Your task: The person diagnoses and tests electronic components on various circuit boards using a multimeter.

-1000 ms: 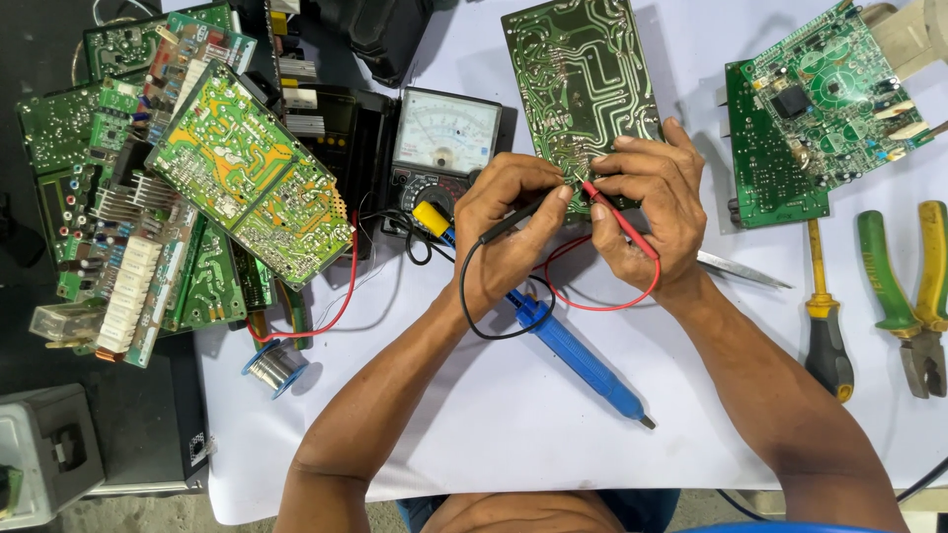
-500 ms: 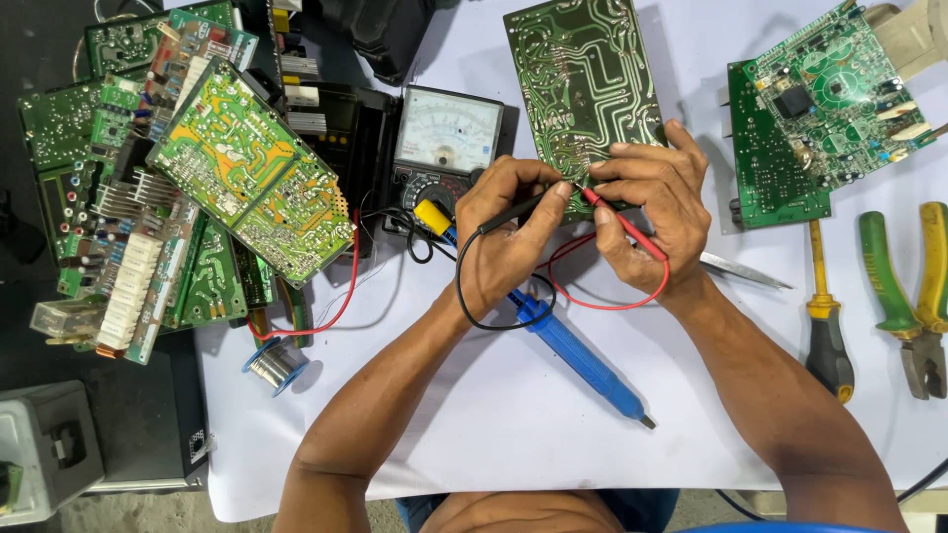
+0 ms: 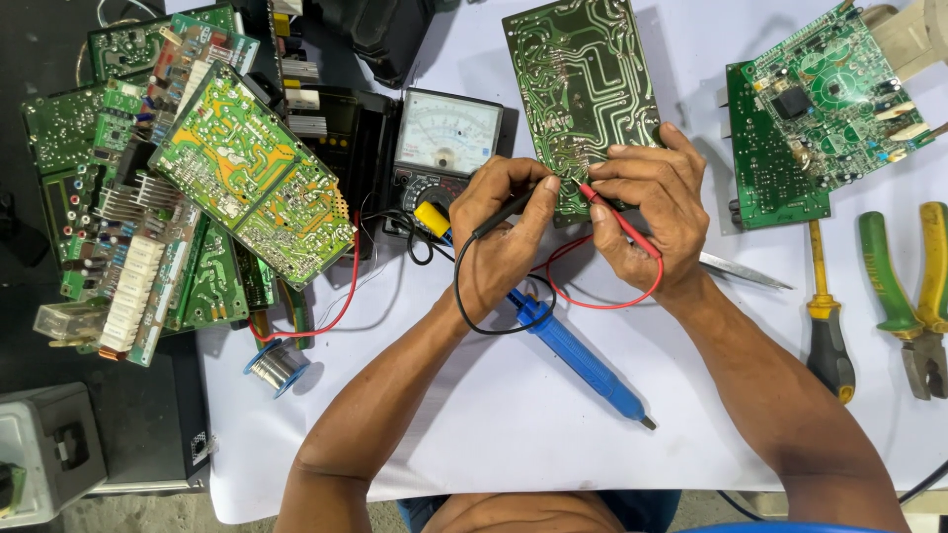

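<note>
Currently: circuit board (image 3: 583,94), solder side up, right of analog meter (image 3: 446,133). Left hand (image 3: 499,237) fingers pinch black probe (image 3: 504,210); right hand (image 3: 657,212) pinches red probe (image 3: 617,219). Both tips on board's lower edge; probing underway, unfinished.

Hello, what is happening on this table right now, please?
A person is probing the solder side of a green circuit board with two meter leads. The left hand holds the black probe and the right hand holds the red probe; both tips meet the board's lower edge. An analog multimeter stands just left of the board. A blue soldering tool lies below the hands, and a screwdriver and pliers lie unused on the right.
</note>
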